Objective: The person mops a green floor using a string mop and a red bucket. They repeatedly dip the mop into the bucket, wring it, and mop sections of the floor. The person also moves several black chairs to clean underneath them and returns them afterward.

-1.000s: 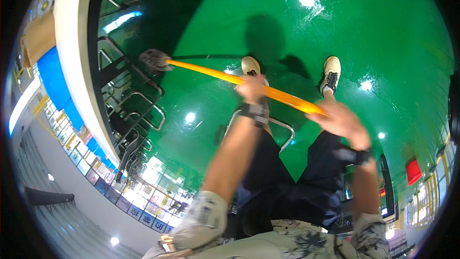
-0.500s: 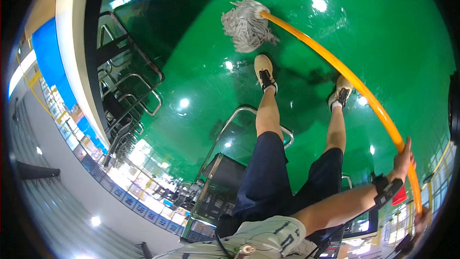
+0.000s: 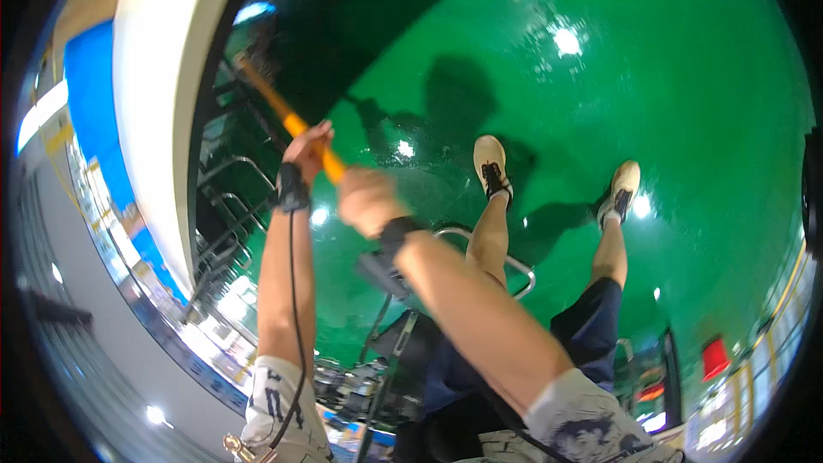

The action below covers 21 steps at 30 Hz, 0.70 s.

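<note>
The orange mop handle (image 3: pixel 285 110) slants up and left into the dark space below a white-edged table. My left hand (image 3: pixel 310 150) is closed round the handle, farther along it. Nearer its end, my right hand (image 3: pixel 369 201) wraps round it, slightly smeared by motion. The grey mop head (image 3: pixel 255 50) is only dimly seen in the shadow among chair legs. Both wrists wear black straps, and a cable runs along my left forearm.
Chairs with metal tube frames (image 3: pixel 240 163) stand along the table edge (image 3: pixel 176 77) at left. A chair frame (image 3: pixel 523 279) is by my legs. My shoes (image 3: pixel 491 163) stand on the shiny green floor (image 3: pixel 703 103). A red bucket-like object (image 3: pixel 714 358) is at right.
Both hands and the mop have swung from the right side to the left. The mop head has gone from the open floor ahead into the shadow under the table.
</note>
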Tool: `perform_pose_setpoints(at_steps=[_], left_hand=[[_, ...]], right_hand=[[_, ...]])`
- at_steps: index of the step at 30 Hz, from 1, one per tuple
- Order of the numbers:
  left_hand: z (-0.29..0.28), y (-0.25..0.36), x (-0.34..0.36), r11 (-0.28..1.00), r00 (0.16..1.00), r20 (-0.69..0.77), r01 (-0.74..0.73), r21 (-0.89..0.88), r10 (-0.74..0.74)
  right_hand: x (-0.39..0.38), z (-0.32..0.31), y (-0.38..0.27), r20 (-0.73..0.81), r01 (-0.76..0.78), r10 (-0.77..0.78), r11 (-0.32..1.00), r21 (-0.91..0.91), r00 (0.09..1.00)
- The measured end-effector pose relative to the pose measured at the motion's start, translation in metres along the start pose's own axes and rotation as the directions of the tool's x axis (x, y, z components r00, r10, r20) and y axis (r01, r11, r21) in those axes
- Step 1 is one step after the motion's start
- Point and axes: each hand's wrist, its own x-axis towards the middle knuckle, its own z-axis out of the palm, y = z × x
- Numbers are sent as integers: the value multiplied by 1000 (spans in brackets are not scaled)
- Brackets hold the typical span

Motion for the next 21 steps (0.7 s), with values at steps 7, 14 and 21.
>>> perform_pose_setpoints(at_steps=[7,14,21], left_hand=[[12,-35,-7,970,989,-33,-147,-192,143],[332,-225,-44,793,956,-60,-274,-544,288],[641,-390,-354,688,901,363,421,-591,-239]], right_hand=[[-47,-39,58,385,-275,143,908,316,912],[-274,-296,269,265,-202,162,970,132,951],[-668,-440,321,-479,-644,431,512,-568,765]])
